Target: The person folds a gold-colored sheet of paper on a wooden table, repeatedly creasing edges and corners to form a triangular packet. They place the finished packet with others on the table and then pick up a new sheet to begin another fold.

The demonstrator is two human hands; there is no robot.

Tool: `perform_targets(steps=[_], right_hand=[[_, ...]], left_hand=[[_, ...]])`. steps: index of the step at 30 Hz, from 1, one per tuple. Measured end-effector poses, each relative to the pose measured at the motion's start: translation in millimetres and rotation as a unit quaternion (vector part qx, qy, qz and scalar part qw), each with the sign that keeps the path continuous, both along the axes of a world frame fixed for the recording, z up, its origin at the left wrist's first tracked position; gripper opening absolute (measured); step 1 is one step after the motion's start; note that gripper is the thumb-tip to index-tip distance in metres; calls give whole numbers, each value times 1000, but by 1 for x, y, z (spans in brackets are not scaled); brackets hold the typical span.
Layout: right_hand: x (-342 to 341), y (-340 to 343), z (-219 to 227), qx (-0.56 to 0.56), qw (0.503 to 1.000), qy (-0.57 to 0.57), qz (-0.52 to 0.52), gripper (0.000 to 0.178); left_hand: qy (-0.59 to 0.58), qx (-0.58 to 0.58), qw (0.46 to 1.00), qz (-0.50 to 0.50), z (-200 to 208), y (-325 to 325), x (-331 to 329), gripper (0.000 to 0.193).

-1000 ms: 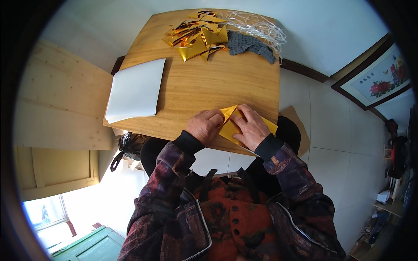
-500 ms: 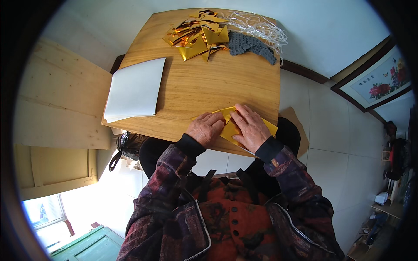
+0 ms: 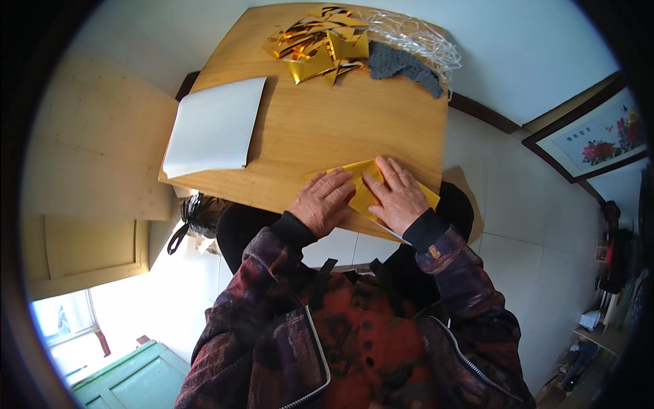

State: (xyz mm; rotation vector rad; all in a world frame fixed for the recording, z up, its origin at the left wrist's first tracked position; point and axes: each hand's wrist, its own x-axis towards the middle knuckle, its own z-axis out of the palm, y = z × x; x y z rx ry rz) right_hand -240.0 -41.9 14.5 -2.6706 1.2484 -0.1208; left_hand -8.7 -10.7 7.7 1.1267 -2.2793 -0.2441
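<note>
A sheet of shiny gold paper (image 3: 361,196), partly folded, lies at the near edge of the wooden table (image 3: 327,129). On its left part rests my left hand (image 3: 322,203), fingers stretched out and lying over the paper. My right hand (image 3: 398,198) presses flat on the right part, with its fingers spread and the thumb pointing toward the left hand. One corner of the paper shows beyond the right hand. Both palms hide parts of the folds.
At the table's left lies a stack of white-backed sheets (image 3: 216,126). Folded gold paper pieces (image 3: 313,51) are heaped at the far side, beside a grey knitted cloth (image 3: 402,68) and tangled white strands (image 3: 415,37). A black plastic bag (image 3: 199,217) hangs below the left edge.
My left hand's fingers have straightened from a curled position and now lie flatter on the gold paper. The right hand stays spread on the paper. The whole view has shifted slightly.
</note>
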Motion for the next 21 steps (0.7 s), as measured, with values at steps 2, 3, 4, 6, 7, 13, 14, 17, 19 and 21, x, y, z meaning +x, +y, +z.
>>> perform_targets(steps=[2, 3, 4, 6, 7, 13, 14, 17, 19, 21], right_hand=[[-1, 0, 0, -11, 1000, -13, 6, 63], [-1, 0, 0, -12, 1000, -19, 9, 63], [-1, 0, 0, -10, 1000, -23, 11, 63], [-2, 0, 1, -11, 1000, -25, 13, 63], [-1, 0, 1, -15, 999, -33, 15, 63], [0, 0, 5, -19, 999, -39, 22, 62], [0, -1, 6, -19, 999, -38, 23, 61], [1, -1, 7, -17, 999, -34, 30, 61], [1, -1, 7, -18, 999, -32, 30, 60], [1, -1, 6, -20, 999, -30, 33, 60]], left_hand=[[17, 14, 999, 47, -3, 10, 12, 51], [23, 31, 997, 71, -4, 14, 19, 49], [36, 44, 994, 91, -5, 17, 25, 47], [24, 41, 991, 124, -8, 20, 34, 46], [15, 46, 990, 132, -9, 20, 35, 47], [-128, 68, 984, 100, -11, 21, 25, 62], [-156, 76, 980, 93, -12, 21, 23, 64], [-159, 91, 978, 102, -12, 22, 25, 61], [-159, 93, 977, 109, -10, 23, 27, 60], [-161, 94, 975, 120, -8, 24, 25, 59]])
